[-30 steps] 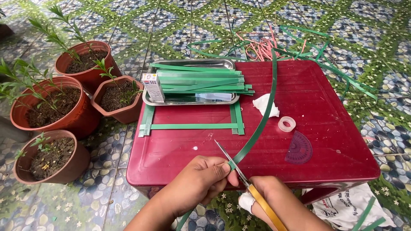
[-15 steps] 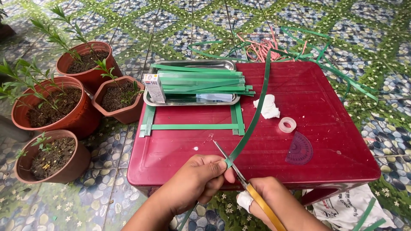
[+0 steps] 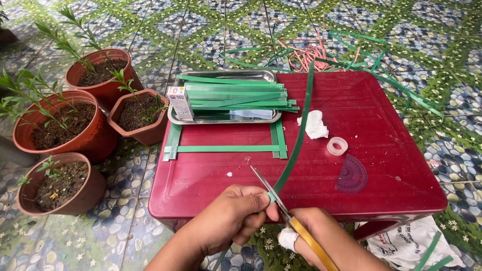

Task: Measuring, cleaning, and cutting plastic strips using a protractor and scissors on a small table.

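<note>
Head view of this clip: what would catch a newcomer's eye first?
The dark red square plastic table fills the middle. At its near edge the left hand pinches a long green flat strip while the right hand works yellow-handled scissors across it. At the table's far side a shiny metal tray holds a stack of cut green strips, and four terracotta-coloured plant pots stand on the patterned floor to the left.

The right hand [image 3: 321, 241] is cut off by the bottom edge; the scissors' [image 3: 291, 221] handles are hidden.
</note>
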